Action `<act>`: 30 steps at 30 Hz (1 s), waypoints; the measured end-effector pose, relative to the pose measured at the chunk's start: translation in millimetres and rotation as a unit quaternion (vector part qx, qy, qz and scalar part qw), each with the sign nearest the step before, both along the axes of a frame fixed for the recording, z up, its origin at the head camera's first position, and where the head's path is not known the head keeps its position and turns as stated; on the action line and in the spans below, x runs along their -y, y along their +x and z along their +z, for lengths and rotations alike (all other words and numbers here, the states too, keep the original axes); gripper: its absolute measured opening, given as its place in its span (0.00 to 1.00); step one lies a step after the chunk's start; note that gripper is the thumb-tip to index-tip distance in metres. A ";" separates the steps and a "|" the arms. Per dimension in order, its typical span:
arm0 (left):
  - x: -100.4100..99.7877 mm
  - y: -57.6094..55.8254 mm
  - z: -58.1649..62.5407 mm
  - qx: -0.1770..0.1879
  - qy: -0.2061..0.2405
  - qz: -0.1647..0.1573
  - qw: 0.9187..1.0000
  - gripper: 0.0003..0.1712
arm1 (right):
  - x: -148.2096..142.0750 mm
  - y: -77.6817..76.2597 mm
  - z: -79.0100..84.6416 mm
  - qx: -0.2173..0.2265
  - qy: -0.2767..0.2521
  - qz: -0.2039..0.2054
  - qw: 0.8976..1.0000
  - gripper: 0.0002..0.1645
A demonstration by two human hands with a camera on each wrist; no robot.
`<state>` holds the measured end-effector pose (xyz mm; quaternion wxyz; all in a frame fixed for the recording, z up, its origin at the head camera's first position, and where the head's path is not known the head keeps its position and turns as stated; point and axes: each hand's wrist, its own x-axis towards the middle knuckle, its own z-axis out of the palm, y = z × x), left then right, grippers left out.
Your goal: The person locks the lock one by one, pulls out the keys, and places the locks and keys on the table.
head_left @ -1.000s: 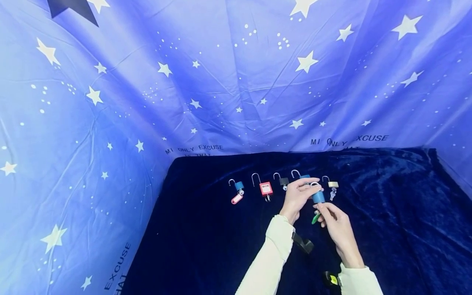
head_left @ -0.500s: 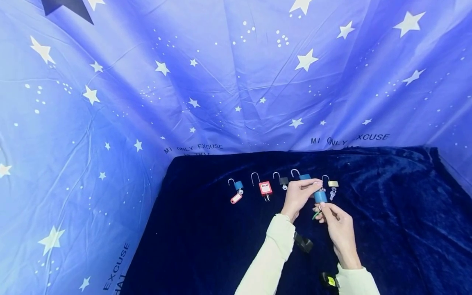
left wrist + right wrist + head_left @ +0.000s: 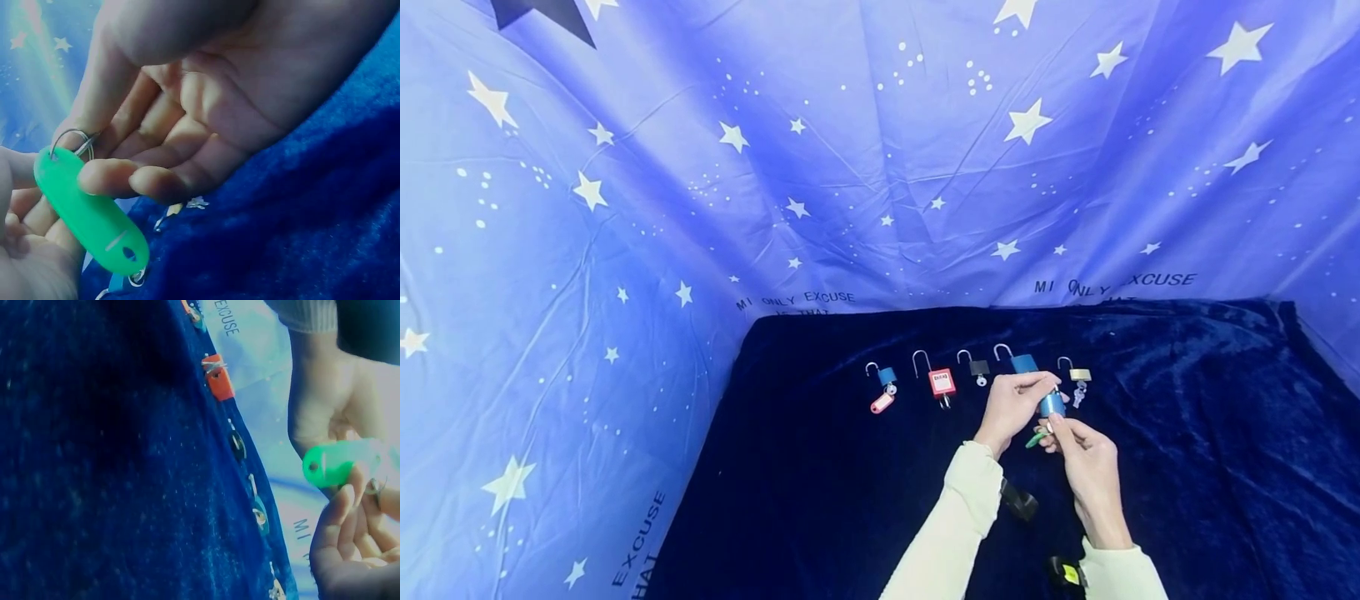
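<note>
In the head view, my left hand [image 3: 1009, 407] pinches the top of a blue padlock [image 3: 1052, 404] at its shackle, which the fingers mostly hide. Just below, my right hand [image 3: 1093, 471] pinches a key at the padlock's underside; the fingers cover most of the key. A green key tag [image 3: 1037, 437] hangs by a metal ring from that key. Close up in the left wrist view, the green tag [image 3: 90, 209] dangles beside the right hand's [image 3: 206, 131] curled fingers, with part of the left hand [image 3: 37, 250] at the lower left.
On the dark blue cloth [image 3: 850, 500] behind the hands lies a row of unlocked padlocks: a small blue one [image 3: 887, 375], a red one [image 3: 942, 382], a black one [image 3: 979, 368], a larger blue one [image 3: 1024, 363] and a brass one [image 3: 1080, 375]. Star-printed fabric [image 3: 880, 167] rises behind.
The held padlock has tipped and shifted slightly. The green tag has swung from hanging down to pointing left. My left hand has lowered a little, uncovering more of the larger blue padlock.
</note>
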<state>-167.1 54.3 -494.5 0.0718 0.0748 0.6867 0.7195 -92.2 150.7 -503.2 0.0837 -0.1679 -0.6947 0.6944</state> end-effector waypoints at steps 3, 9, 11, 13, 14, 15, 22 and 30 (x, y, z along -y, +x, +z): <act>-3.1 0.9 -0.1 -0.007 0.029 0.001 1.000 0.10 | 1.7 0.2 -0.2 0.005 0.009 -0.016 1.000 0.19; -9.6 5.8 4.6 0.017 0.018 0.037 0.999 0.08 | 5.5 3.0 -3.7 0.012 0.006 -0.040 0.999 0.20; -11.8 8.3 6.2 0.030 0.016 0.052 0.998 0.07 | 6.7 3.9 -4.4 0.010 -0.006 -0.047 0.999 0.20; -13.5 10.2 7.3 0.030 0.015 0.065 0.997 0.07 | 8.1 4.3 -4.7 0.006 -0.021 -0.053 0.998 0.19; -14.1 11.1 7.7 0.029 0.018 0.070 0.997 0.07 | 8.8 4.6 -4.8 0.003 -0.024 -0.055 0.998 0.18; -14.7 12.1 8.1 0.028 0.021 0.075 0.997 0.07 | 9.4 4.6 -4.7 0.000 -0.030 -0.058 0.998 0.18; -18.9 16.4 6.3 0.021 0.025 0.099 0.995 0.06 | 11.0 4.2 -7.1 -0.016 -0.065 -0.073 0.995 0.15; -18.9 15.2 -2.6 0.025 0.020 0.092 0.995 0.08 | 8.3 4.1 -11.4 0.000 -0.042 -0.066 0.997 0.12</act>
